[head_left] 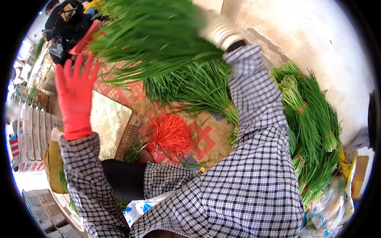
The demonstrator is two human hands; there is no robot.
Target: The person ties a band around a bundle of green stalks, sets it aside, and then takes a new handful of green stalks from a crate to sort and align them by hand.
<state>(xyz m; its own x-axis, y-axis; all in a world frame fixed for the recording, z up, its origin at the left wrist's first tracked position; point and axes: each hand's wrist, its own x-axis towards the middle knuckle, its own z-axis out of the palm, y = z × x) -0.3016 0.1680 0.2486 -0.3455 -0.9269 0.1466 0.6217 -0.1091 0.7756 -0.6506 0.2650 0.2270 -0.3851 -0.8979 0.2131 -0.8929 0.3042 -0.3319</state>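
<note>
Partway along, by my read. Done side: tied bunches (313, 115) were piled at the right of the frame, red bands showing on several, and one banded bunch (206, 85) lay near the centre, leaves toward the left. Open side: the loose greens (158, 35) were up at the top of the frame, off the floor, in the right hand (212, 25), with no band visible on them. Right fingers looked closed around the stalk end, blurred by motion. Left hand (75, 99), red glove, was at upper left, fingers spread and released, holding nothing. Plenty of red ties (170, 135) were heaped at centre on the patterned floor (206, 142), so supply looked fine. Couldn't count finished bunches: the right sleeve (256, 87) covered part of the greens and the pile overlapped itself. Top edge cut off some of the held leaves. Another person (71, 23) at upper left was partly cropped, their hands hard to make out. Contents of the plastic bag (329, 202) at lower right unclear.
</note>
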